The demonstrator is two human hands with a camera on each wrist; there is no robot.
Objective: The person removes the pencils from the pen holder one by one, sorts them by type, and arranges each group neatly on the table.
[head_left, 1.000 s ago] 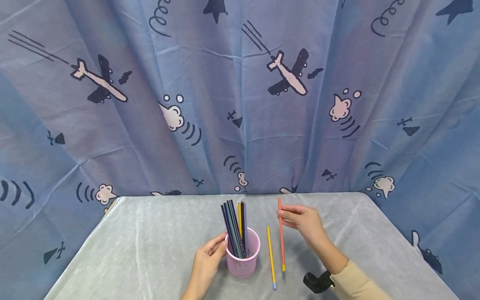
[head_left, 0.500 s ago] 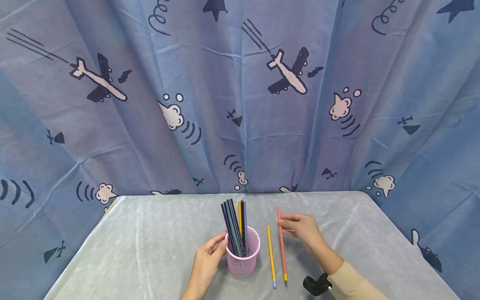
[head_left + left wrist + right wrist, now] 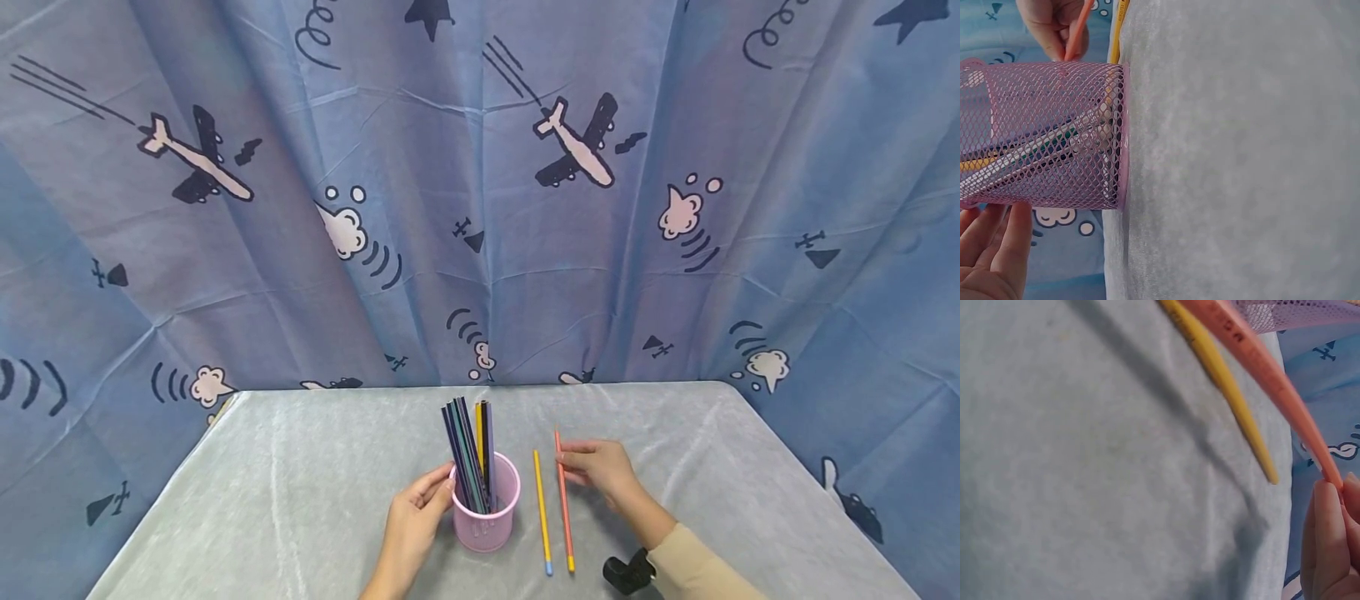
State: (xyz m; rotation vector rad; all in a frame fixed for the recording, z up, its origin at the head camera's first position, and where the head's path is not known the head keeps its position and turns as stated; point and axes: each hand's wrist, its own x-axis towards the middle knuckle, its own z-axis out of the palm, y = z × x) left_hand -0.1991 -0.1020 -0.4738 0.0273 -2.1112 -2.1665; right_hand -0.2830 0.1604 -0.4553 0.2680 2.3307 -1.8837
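Note:
A pink mesh pen holder [image 3: 483, 531] stands upright on the table, with several dark, green and yellow pencils [image 3: 467, 458] leaning inside it. Thumb and fingers of my left hand [image 3: 415, 510] hold its left side near the rim; the left wrist view shows fingers [image 3: 1012, 240] against the mesh. To the right of the holder, my right hand [image 3: 602, 469] pinches an orange pencil [image 3: 565, 517] near its upper end. Its yellow-tipped end points toward me, and in the right wrist view the pencil [image 3: 1260, 369] casts a shadow on the cloth. Just left of it lies a yellow pencil [image 3: 542, 508] with a blue end.
A pale grey cloth covers the table [image 3: 322, 492]. Behind its far edge hangs a blue curtain [image 3: 420, 325] printed with airplanes. A black device [image 3: 628, 572] sits at the right wrist by the beige sleeve [image 3: 697, 567].
My right hand has moved toward me and lower with the orange pencil, which now lies nearly alongside the yellow one. The left hand and pen holder have stayed in place.

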